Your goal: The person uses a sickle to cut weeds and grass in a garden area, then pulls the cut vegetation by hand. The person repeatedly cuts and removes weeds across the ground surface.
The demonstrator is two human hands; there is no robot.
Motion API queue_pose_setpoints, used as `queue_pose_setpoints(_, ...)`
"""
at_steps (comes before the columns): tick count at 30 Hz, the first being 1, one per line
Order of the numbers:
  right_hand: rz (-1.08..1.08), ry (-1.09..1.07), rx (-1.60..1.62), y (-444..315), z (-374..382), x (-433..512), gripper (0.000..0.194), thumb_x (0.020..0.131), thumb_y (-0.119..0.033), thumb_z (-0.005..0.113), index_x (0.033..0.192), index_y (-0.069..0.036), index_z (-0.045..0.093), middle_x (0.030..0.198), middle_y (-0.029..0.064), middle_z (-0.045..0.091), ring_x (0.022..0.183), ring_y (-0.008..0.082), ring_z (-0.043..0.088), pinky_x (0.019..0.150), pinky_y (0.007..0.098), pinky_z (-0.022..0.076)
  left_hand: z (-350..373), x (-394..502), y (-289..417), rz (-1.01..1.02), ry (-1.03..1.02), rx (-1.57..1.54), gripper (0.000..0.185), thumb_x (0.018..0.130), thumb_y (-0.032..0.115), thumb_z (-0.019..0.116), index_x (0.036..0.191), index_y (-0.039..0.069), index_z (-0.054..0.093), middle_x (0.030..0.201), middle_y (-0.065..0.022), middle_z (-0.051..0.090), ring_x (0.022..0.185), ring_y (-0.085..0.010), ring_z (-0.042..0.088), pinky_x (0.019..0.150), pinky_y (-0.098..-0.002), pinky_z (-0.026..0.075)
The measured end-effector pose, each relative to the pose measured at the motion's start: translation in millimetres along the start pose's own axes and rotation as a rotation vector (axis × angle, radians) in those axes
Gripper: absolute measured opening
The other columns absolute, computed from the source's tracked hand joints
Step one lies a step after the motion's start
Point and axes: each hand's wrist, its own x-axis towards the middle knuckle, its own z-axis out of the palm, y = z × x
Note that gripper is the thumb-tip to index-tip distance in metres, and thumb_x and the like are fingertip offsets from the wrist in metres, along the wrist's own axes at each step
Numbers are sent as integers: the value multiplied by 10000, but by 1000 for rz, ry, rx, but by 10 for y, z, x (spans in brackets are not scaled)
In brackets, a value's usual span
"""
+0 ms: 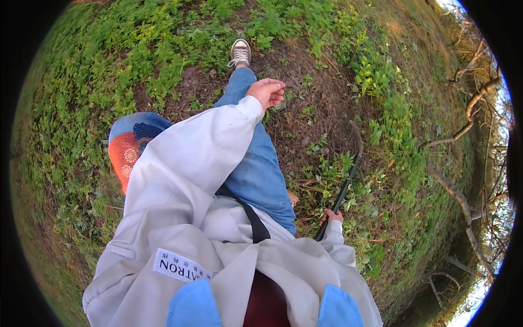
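My left hand (268, 93) is above the shin of an outstretched leg in blue jeans (255, 163), its fingers curled together and nothing visible in them. Lower right, my right hand (333, 216) grips the black handle (346, 188) of a long tool. The handle slants up and away over low weeds (322, 169). At its far end a thin, curved, dull part, perhaps a blade, blends into the brown ground, so its shape is hard to tell. The handle's near end is hidden by the pale sleeve.
One canvas shoe (240, 54) stands on soil and weeds at the top. A bent knee with an orange patterned patch (124, 157) is at left. Leafy green plants (163, 45) cover much of the ground. Bare crooked branches (461, 200) stand at the right edge. A black strap (255, 222) crosses my lap.
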Motion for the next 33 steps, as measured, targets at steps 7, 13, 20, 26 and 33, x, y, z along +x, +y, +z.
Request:
queue_pose_setpoints(7,-303,187,-238,-103,307,-354,279,671,-41,616,845,-23,398,527,60,468,337,154,442,308,294,361,-5,14,-7,5,11,25,131,844,134,481,933,62,544,762,-22,557,678,-135,551,613,-258,460)
queue_pose_setpoints(13,-370,-86,-117,-510,686,-180,354,644,22,622,871,-30,355,549,59,466,347,146,436,309,293,348,-32,25,-13,14,10,31,144,844,138,478,943,60,547,770,-27,563,685,-134,552,619,-257,461)
queue_pose_setpoints(20,-470,156,-612,-897,1425,605,365,688,-80,643,934,-21,380,619,86,508,435,172,505,382,321,406,7,-4,-10,6,29,59,143,847,139,473,943,62,545,774,-25,563,684,-131,549,628,-260,458)
queue_pose_setpoints(26,-460,152,-899,-703,1738,737,426,741,-126,579,1085,-23,348,709,153,541,513,233,558,455,349,453,-28,23,-26,2,36,98,146,851,136,463,947,58,540,779,-24,559,677,-125,545,628,-260,457)
queue_pose_setpoints(33,-226,-185,-379,-106,953,78,349,751,-95,579,1011,-36,353,592,84,496,374,156,471,324,312,388,-6,8,-11,-24,30,91,152,857,136,451,952,53,535,780,-25,553,678,-127,540,631,-261,458)
